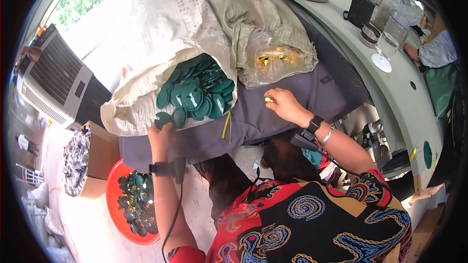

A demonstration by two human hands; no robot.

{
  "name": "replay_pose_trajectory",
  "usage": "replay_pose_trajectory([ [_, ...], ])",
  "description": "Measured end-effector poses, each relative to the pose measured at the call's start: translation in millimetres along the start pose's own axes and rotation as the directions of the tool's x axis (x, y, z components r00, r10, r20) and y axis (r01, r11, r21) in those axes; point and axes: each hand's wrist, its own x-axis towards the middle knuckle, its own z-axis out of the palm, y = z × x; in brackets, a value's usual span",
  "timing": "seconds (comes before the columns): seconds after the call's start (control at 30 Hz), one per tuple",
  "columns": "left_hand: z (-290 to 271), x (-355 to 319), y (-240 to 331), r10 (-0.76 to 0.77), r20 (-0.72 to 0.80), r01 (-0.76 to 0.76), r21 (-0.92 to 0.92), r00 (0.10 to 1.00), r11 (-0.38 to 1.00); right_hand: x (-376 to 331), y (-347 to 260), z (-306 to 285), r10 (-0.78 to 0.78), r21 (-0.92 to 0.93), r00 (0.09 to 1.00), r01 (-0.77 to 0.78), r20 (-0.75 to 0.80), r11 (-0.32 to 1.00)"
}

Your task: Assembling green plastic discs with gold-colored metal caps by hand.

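your left hand [161, 135] pinches a green disc [164, 119] near the tabletop's [195, 141] near-left corner, your right hand [287, 105] a gold piece [268, 100] above its near edge. green-and-gold pieces [139, 190] in the red basin [113, 190] look done; loose discs [192, 96] remain in the white sack [146, 34].

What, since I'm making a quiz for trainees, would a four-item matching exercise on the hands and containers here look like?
1. Left hand
2. Right hand
3. Basin
4. White sack

A. Orange-red, with dark green and gold pieces inside
B. Holding a small gold piece
C. Open, with a pile of green discs at its mouth
D. Holding a green disc

Pairs: 1-D, 2-B, 3-A, 4-C
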Motion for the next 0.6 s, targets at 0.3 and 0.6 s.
replay_pose_trajectory([
  [0.3,64.6,-118.1,89.2,0.104,0.422,0.06,-0.357,0.901,0.932,-22.1,-66.5,-10.8,-0.14,0.817,0.936,-0.201,0.323,0.54],
  [0.6,92.9,-136.6,86.1,0.086,0.442,0.094,-0.369,0.893,0.925,-42.5,-89.1,-4.9,-0.149,0.875,0.968,-0.111,0.204,0.471],
])
